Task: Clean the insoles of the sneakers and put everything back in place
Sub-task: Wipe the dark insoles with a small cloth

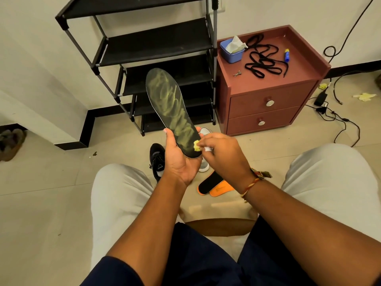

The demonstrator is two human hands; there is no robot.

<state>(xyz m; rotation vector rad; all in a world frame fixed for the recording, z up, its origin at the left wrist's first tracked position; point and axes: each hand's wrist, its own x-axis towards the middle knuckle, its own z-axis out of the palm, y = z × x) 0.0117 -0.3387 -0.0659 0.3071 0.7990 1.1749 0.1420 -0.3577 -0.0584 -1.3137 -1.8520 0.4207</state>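
A long black insole (167, 104) smeared with yellowish streaks is held upright in front of me; my left hand (178, 159) grips its heel end from below. My right hand (222, 153) pinches a small yellow wad (196, 145) against the insole's heel. On the floor below lie a black sneaker (157, 159), a white sneaker (204, 131) partly hidden by my hands, and two more insoles (214, 184), black and orange, overlapping.
A black shoe rack (156, 44) stands against the wall. Beside it a reddish bedside cabinet (266, 96) carries a blue tub of tissues (232, 50), black laces (263, 58), keys and a small tube. Cables (334, 114) and yellow scraps (363, 97) lie right. My knees flank the floor space.
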